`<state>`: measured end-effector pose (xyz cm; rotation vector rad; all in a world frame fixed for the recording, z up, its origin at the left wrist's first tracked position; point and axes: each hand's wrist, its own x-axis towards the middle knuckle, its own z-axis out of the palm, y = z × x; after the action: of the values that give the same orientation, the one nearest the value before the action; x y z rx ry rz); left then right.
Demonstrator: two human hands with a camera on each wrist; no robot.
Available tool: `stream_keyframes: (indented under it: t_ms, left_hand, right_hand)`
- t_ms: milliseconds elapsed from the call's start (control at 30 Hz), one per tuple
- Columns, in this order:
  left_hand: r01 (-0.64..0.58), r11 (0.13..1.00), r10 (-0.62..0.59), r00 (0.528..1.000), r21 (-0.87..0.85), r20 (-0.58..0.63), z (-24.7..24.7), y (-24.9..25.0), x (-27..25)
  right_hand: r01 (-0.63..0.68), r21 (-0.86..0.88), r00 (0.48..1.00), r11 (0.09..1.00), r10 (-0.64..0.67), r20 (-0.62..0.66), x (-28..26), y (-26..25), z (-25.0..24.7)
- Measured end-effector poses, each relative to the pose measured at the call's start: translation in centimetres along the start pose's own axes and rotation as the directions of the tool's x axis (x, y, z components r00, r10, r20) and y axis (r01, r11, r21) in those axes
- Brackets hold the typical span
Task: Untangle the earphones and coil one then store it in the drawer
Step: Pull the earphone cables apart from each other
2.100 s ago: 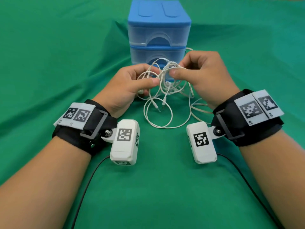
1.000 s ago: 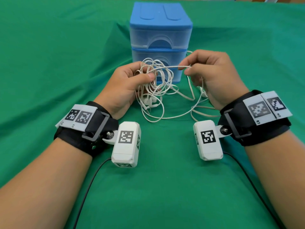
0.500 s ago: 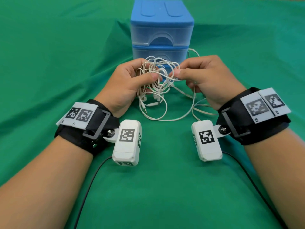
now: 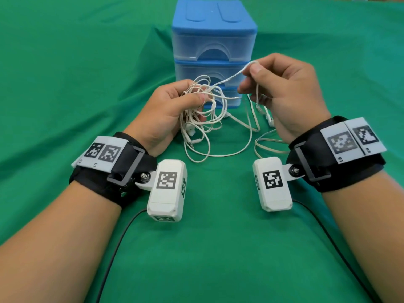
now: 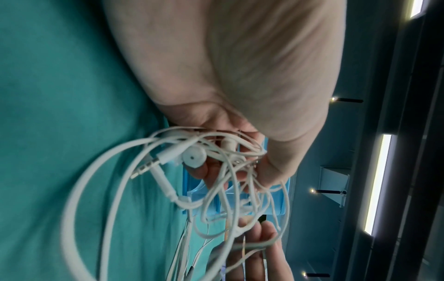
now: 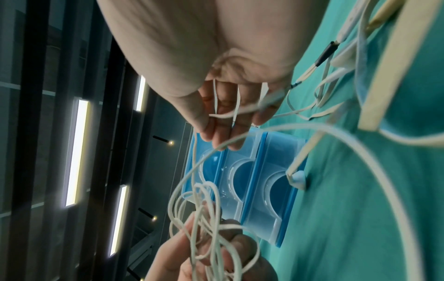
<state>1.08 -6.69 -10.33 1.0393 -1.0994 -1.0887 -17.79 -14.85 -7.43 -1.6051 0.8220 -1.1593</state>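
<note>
A tangle of white earphones (image 4: 205, 110) hangs between my hands above the green cloth. My left hand (image 4: 175, 106) grips the knotted bundle, thumb pressed over the cords. In the left wrist view an earbud (image 5: 193, 157) and a jack plug (image 5: 146, 165) dangle under its fingers. My right hand (image 4: 282, 88) is raised to the right and pinches one strand (image 4: 231, 77) drawn up out of the bundle. Loose cable loops (image 4: 218, 149) trail onto the cloth. The blue drawer unit (image 4: 213, 47) stands just behind the hands, its drawers closed.
A green cloth (image 4: 65, 73) covers the whole table. Black leads (image 4: 115, 248) run from the wrist cameras toward me. More cable (image 4: 269, 145) lies under my right wrist. In the right wrist view the drawer fronts (image 6: 242, 176) sit close beyond the fingers.
My right hand has lifted up and to the right, drawing one strand out of the bundle. My left hand keeps its hold on the tangle in nearly the same place.
</note>
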Motion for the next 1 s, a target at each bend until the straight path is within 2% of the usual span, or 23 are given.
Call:
stream_keyframes:
  t_ms: [300,433,567,767,1000]
  left_hand:
    - [0.012,1.000,-0.012,0.998,0.001,-0.061,-0.3,-0.3,0.2]
    - [0.000,1.000,0.001,0.999,0.018,-0.048,-0.3,-0.2,0.1]
    - [-0.028,0.999,0.028,1.000,-0.021,-0.001,0.0,0.0,0.0]
    - [-0.018,0.999,0.017,1.000,-0.033,-0.026,-0.1,0.1,0.0]
    - [-0.049,0.998,0.051,0.998,0.045,-0.046,-0.2,-0.2,0.2]
  right_hand:
    - [-0.022,0.111,0.996,0.994,0.012,0.085,-0.1,-0.9,-0.1]
    - [0.037,0.017,0.997,0.999,-0.038,0.063,-0.1,-0.9,0.2]
    - [0.047,0.000,0.999,0.999,-0.047,0.016,0.1,-0.6,0.0]
    - [0.093,-0.063,0.995,0.994,-0.096,-0.042,0.5,0.1,-0.5]
    - [0.131,-0.026,0.991,0.991,-0.130,0.022,0.3,0.1,-0.3]
